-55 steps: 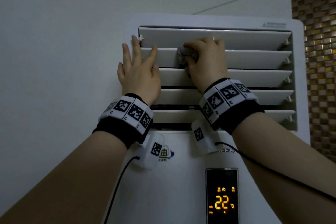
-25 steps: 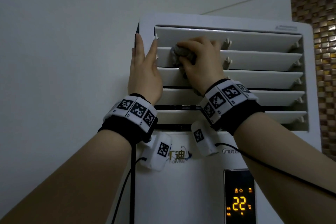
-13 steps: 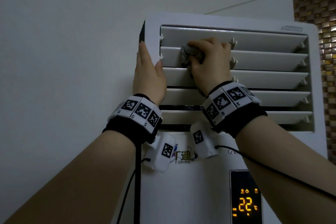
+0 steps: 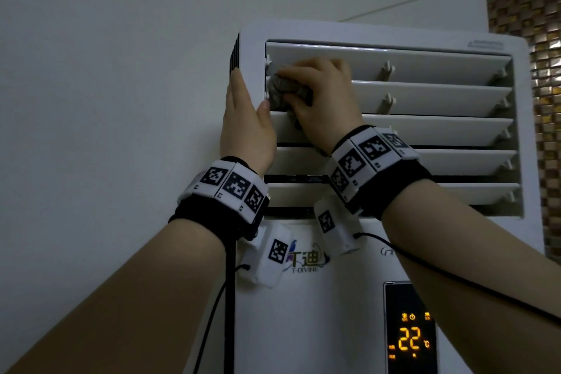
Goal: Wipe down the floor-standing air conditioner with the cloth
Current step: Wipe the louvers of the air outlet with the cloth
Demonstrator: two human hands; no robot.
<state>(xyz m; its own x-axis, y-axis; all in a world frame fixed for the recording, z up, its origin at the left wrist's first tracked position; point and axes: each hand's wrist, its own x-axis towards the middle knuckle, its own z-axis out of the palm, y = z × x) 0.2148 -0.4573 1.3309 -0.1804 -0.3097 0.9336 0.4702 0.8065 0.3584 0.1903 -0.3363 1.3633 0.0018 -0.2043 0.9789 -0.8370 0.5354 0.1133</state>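
Pale plain wall is filling the left of the head view, brown mosaic tile is running down the far right, and the floor-standing air conditioner is standing between them, its display glowing 22. We are working high on the louvres, at the left end of the upper slats, so we are judging the wipe-down as under way with much left: lower slats, front panel and sides, though we cannot tell which are clean. Our right hand is curling its fingers round the bunched grey cloth, pressing it against the slat ends. Our left hand is lying flat, fingers straight along the unit's left edge, thumb touching the front, holding nothing.
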